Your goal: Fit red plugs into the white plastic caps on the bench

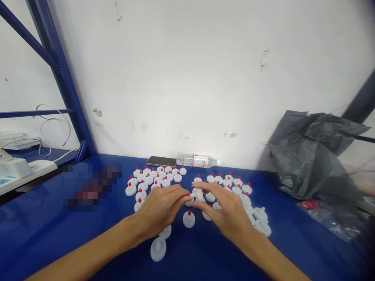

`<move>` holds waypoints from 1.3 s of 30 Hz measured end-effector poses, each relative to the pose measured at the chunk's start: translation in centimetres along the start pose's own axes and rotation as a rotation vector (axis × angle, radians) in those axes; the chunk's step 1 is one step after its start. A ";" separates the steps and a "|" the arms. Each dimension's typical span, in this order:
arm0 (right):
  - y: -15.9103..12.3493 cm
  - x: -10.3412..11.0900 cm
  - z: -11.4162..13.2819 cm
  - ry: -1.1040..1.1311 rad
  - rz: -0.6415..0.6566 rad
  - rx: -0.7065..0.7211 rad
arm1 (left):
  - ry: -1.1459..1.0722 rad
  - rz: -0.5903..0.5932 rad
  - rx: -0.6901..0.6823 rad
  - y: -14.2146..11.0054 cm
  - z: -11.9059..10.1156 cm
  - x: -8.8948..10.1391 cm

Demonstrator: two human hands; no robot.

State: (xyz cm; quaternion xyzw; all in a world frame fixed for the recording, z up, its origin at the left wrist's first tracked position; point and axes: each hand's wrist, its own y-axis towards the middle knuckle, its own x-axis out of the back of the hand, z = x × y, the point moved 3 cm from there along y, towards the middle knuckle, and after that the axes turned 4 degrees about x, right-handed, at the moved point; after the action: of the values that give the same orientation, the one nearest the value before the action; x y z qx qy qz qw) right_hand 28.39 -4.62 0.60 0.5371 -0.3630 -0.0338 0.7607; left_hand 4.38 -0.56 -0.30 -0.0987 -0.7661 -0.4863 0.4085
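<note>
We seem to be in a small workshop: rows of round white plastic pieces with red tips (189,219) cover the glossy blue worktable (43,242); left of it rises a blue metal rack frame (63,78), behind it a scuffed white wall (175,78).

No text can be read for certain. The clear bottle (185,159) lying at twelve o'clock on the table (205,253) bears a white-and-red label (201,161), too small and blurred to make out.
</note>
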 end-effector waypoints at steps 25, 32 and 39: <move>1.1 0.8 0.6 -0.125 -0.027 0.081 | -0.082 -0.107 0.063 0.7 2.3 1.3; 1.1 1.4 -0.2 -0.212 -0.057 0.039 | 0.309 0.098 0.338 0.8 6.7 1.8; 1.2 1.5 -0.6 -0.224 -0.018 0.045 | 0.425 0.343 0.261 0.3 7.1 0.2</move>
State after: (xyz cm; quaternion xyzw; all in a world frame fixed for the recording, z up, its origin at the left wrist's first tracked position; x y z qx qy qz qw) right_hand 29.43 -4.30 2.29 0.5500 -0.4413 -0.0924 0.7030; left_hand 0.61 5.43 -1.31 -0.0694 -0.6916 -0.3174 0.6451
